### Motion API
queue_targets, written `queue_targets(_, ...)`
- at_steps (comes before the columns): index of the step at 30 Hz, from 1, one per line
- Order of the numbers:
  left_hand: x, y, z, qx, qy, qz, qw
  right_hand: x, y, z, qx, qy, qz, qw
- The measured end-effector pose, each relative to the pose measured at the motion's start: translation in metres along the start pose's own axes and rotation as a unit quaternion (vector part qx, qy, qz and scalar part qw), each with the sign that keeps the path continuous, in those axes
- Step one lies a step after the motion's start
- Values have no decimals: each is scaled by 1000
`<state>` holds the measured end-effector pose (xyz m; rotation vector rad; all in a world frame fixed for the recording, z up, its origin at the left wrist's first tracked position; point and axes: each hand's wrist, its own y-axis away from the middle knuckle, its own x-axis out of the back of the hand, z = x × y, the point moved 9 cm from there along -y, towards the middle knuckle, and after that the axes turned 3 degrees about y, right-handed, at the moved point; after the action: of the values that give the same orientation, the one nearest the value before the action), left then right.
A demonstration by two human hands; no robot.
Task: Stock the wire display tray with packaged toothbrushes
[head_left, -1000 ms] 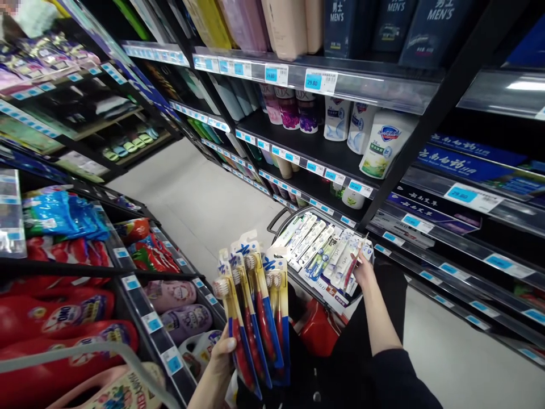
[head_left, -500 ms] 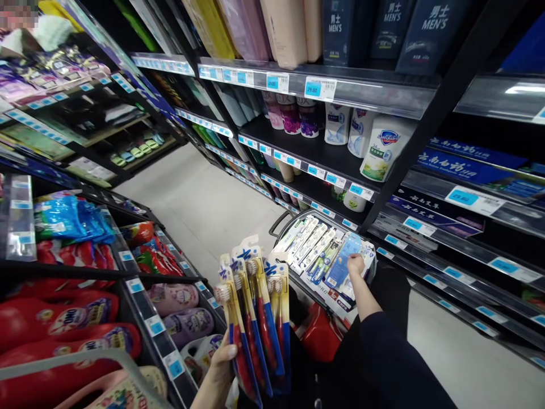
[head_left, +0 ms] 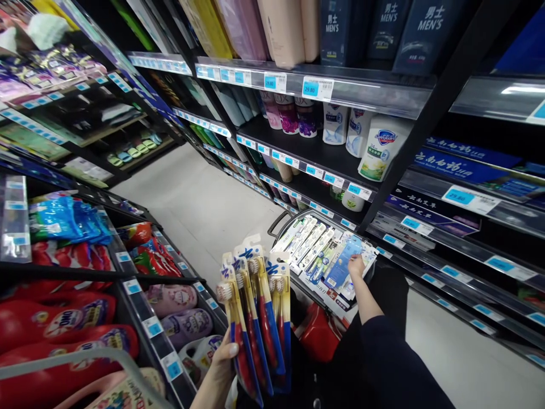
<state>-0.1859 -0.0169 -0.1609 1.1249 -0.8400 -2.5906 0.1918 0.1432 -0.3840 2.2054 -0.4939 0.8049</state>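
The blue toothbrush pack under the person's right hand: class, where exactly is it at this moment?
In the head view, the blue toothbrush pack lies right of centre, atop the packs in the basket, under the right hand, below the dark shelves.

Red basket (head_left: 317,335) carries toothbrush packs (head_left: 317,253); floor (head_left: 204,199) beneath.

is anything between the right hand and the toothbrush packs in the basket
Nothing visible. The right hand already rests on the blue pack atop the basket; the left hand holds other toothbrush packs off to the side.
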Motion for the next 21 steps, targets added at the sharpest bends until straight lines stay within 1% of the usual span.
queue_targets(5,2,0,0,1,2,-6,1000,1,0,-8,31,12,14,999)
queue_targets(10,6,1,0,1,-9,17,1000,5,5,-18,91,27,22,995)
queue_targets(13,6,-1,-1,4,-20,22,1000,8,9,-19,106,39,27,993)
queue_targets(16,6,-2,-3,6,-23,12,1000,10,9,-19,111,43,32,992)
queue_targets(21,1,-2,-4,-2,-14,-21,1000,14,8,-24,122,38,32,991)
